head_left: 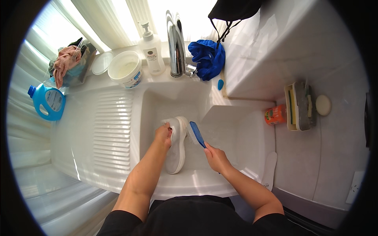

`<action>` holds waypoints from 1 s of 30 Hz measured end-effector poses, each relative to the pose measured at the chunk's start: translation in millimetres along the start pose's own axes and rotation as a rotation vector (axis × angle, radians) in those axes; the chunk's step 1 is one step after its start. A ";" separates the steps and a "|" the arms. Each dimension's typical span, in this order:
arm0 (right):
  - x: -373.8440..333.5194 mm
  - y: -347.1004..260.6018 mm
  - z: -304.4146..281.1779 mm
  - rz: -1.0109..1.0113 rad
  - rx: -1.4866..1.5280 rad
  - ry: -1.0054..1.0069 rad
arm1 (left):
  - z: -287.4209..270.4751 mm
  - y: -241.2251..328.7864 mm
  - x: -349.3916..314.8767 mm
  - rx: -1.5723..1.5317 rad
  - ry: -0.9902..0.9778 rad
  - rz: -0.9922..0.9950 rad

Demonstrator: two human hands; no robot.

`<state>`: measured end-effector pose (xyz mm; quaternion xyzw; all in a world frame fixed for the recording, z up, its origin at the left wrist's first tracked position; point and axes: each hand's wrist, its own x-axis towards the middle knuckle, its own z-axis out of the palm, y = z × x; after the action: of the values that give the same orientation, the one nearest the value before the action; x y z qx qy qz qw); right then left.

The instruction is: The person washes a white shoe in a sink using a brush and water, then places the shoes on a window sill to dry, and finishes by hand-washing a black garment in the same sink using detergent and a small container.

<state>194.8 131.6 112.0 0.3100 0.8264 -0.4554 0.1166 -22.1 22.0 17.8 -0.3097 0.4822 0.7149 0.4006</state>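
A white shoe [179, 145] is held over the basin of the white sink [240, 137], its sole side turned to the right. My left hand [163, 135] grips it at the opening, with some fingers inside and partly hidden. In my right hand [215, 157] is a blue scrub brush [197, 133], closed around its handle. The brush's pale bristles face the shoe's sole, close beside it; whether they touch I cannot tell for sure.
Left of the basin lies a ribbed washboard [112, 131]. Along the back stand a white tub [126, 69], a pump bottle [152, 55], a chrome faucet [176, 47] and a blue cloth [208, 59]. A blue detergent jug [49, 103] is far left; an orange can [275, 115] is right.
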 end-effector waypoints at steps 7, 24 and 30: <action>16.1 -49.0 -3.0 -0.095 -0.037 0.131 | 9.6 5.4 -40.3 0.062 -0.257 0.174; 5.1 -8.9 2.4 -0.244 -0.258 0.280 | 13.8 60.7 -29.7 -0.588 -0.183 0.012; 6.5 105.0 8.0 0.174 -0.290 0.108 | -1.4 32.3 -72.1 0.011 -0.270 -0.130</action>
<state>254.0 168.9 33.1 0.3842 0.8586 -0.3021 0.1543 -15.0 -6.0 91.3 -0.2392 0.4070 0.7197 0.5091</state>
